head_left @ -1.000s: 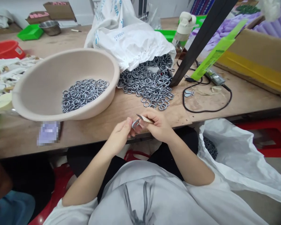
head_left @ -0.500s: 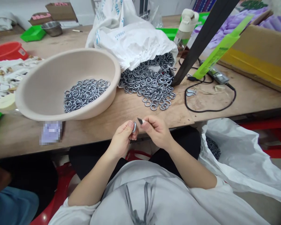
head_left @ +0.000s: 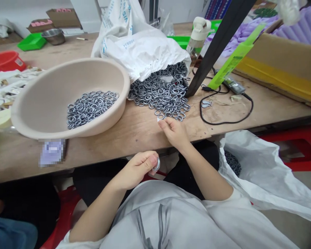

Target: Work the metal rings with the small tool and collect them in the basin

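Observation:
My left hand (head_left: 142, 165), over my lap just off the table edge, is closed with a grey metal-look ring (head_left: 157, 164) pinched between thumb and fingers. My right hand (head_left: 175, 131) is raised over the table's front edge, its thumb and fingers pinched around a small pointed blade (head_left: 158, 119). Only a pale bit of the blade shows at the fingertips. Just beyond that hand lies a heap of grey rings (head_left: 160, 95), spilling from a white woven sack (head_left: 145, 48). Left of the heap, a large beige basin (head_left: 44, 93) holds many similar rings (head_left: 90, 109).
A dark slanted post (head_left: 212, 52) stands right of the heap, beside a lime-green strip (head_left: 235, 58) and a black cable (head_left: 223, 122). A white bag (head_left: 259, 169) with rings inside hangs at my right. Another person's blue sleeve (head_left: 12, 233) is at lower left.
My left hand has dropped toward my lap with the ring. My right hand has moved slightly up toward the ring heap, away from the left, and the blade's dark tip no longer shows clearly.

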Available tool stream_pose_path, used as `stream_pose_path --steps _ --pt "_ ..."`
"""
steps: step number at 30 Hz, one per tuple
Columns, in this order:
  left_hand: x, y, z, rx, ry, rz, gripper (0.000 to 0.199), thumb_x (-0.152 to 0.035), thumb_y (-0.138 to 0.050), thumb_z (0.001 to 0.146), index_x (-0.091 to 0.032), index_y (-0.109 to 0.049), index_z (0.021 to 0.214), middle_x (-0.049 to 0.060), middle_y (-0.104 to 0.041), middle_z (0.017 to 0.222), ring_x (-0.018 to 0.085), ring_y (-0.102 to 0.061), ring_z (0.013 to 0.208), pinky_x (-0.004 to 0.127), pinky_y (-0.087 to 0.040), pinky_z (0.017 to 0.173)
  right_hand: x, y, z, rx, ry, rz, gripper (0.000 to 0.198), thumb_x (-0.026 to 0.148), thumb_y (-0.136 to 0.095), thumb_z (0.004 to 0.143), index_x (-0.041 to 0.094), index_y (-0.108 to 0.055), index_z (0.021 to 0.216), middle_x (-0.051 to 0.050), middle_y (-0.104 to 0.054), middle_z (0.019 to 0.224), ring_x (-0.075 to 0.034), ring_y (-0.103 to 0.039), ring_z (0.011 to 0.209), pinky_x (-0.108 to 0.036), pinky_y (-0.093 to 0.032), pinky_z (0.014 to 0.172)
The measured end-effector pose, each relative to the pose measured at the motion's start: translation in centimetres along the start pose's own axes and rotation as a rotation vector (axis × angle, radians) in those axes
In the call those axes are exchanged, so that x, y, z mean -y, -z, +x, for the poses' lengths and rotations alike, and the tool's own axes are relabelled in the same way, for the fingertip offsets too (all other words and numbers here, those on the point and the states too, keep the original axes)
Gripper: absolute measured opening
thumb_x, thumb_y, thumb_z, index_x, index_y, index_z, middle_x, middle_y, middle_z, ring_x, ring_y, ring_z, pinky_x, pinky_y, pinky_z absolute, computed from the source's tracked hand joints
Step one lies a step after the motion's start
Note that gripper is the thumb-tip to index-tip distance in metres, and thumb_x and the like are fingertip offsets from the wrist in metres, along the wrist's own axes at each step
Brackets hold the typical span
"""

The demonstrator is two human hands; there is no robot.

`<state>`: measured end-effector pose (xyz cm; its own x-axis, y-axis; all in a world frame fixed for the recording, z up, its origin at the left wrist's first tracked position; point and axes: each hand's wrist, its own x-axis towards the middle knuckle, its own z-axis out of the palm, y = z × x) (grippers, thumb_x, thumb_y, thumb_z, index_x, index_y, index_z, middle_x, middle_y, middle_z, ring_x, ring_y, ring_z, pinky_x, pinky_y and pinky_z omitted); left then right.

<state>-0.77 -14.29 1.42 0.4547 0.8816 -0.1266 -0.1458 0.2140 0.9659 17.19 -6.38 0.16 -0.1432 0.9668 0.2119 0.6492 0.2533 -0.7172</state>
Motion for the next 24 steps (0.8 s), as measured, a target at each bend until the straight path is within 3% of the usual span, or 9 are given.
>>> stream_pose_path --steps 4,6,9,12,16,18,21,24 --pt "0.1 1.0 -0.1 -0.165 -0.008 -0.002 0.040 -0.050 -0.062 0.090 -0.015 -0.066 0.070 0.005 -0.065 0.068 0.012 -0.054 0.062 0.026 -0.043 0.064 -0.8 0.4 2.6 0.000 -0.047 -0.417 0.031 0.046 -0.061 0.091 0.020 -0.071 0.105 -0.011 -0.072 0.103 -0.025 -0.063 0.084 -0.032 -0.036 0.066" --pt "0.1 1.5 0.2 -0.230 0.031 -0.058 0.031 -0.046 -0.069 0.086 -0.015 -0.072 0.087 0.006 -0.070 0.073 0.013 -0.059 0.065 0.026 -0.046 0.066 -0.8 0.4 3.3 0.053 -0.051 -0.521 0.025 0.038 -0.060 0.093 0.020 -0.071 0.105 -0.013 -0.071 0.107 -0.027 -0.065 0.086 -0.033 -0.038 0.068" --pt "0.1 2.0 0.7 -0.342 0.056 -0.157 0.037 -0.042 -0.075 0.081 -0.016 -0.072 0.107 0.005 -0.071 0.078 0.013 -0.063 0.068 0.025 -0.051 0.069 -0.7 0.3 3.6 0.072 -0.046 -0.543 0.022 0.029 -0.052 0.096 0.019 -0.071 0.102 -0.014 -0.070 0.107 -0.028 -0.065 0.087 -0.035 -0.040 0.071" --pt "0.2 2.0 1.2 -0.448 0.038 -0.232 0.036 -0.044 -0.075 0.079 -0.015 -0.071 0.100 0.004 -0.069 0.084 0.012 -0.061 0.068 0.025 -0.052 0.067 -0.3 0.2 2.7 0.091 -0.034 -0.219 0.021 0.031 -0.054 0.094 0.017 -0.070 0.097 -0.011 -0.069 0.096 -0.023 -0.062 0.082 -0.032 -0.041 0.069" --pt "0.7 1.2 1.9 -0.485 -0.066 -0.107 0.038 -0.053 -0.067 0.085 -0.017 -0.068 0.097 0.000 -0.060 0.077 0.008 -0.047 0.059 0.020 -0.040 0.054 1.3 -0.5 -0.3 0.382 -0.108 0.676 0.036 0.053 -0.059 0.090 0.018 -0.063 0.086 0.003 -0.052 0.062 -0.010 -0.042 0.053 -0.024 -0.034 0.052" --pt "1.2 0.7 2.1 -0.487 -0.110 0.015 0.038 -0.056 -0.063 0.087 -0.018 -0.065 0.088 -0.002 -0.055 0.071 0.008 -0.042 0.058 0.021 -0.035 0.053 2.2 -1.0 -1.8 0.457 -0.185 0.933 0.041 0.060 -0.064 0.084 0.019 -0.058 0.083 0.007 -0.045 0.058 -0.007 -0.031 0.046 -0.022 -0.028 0.045" --pt "1.7 -0.1 2.2 -0.498 -0.129 0.059 0.043 -0.057 -0.059 0.089 -0.018 -0.055 0.072 -0.002 -0.049 0.065 0.010 -0.042 0.061 0.023 -0.034 0.056 3.0 -1.7 -3.1 0.371 -0.203 1.045 0.040 0.057 -0.070 0.082 0.020 -0.055 0.084 0.005 -0.054 0.066 -0.007 -0.045 0.052 -0.021 -0.040 0.050" --pt "1.8 -0.6 2.2 -0.477 -0.142 -0.050 0.046 -0.059 -0.061 0.087 -0.018 -0.052 0.069 -0.003 -0.043 0.062 0.009 -0.035 0.056 0.023 -0.031 0.053 3.0 -1.9 -3.4 0.270 -0.087 0.928 0.033 0.050 -0.069 0.085 0.021 -0.060 0.098 0.001 -0.064 0.085 -0.012 -0.061 0.073 -0.026 -0.051 0.069"
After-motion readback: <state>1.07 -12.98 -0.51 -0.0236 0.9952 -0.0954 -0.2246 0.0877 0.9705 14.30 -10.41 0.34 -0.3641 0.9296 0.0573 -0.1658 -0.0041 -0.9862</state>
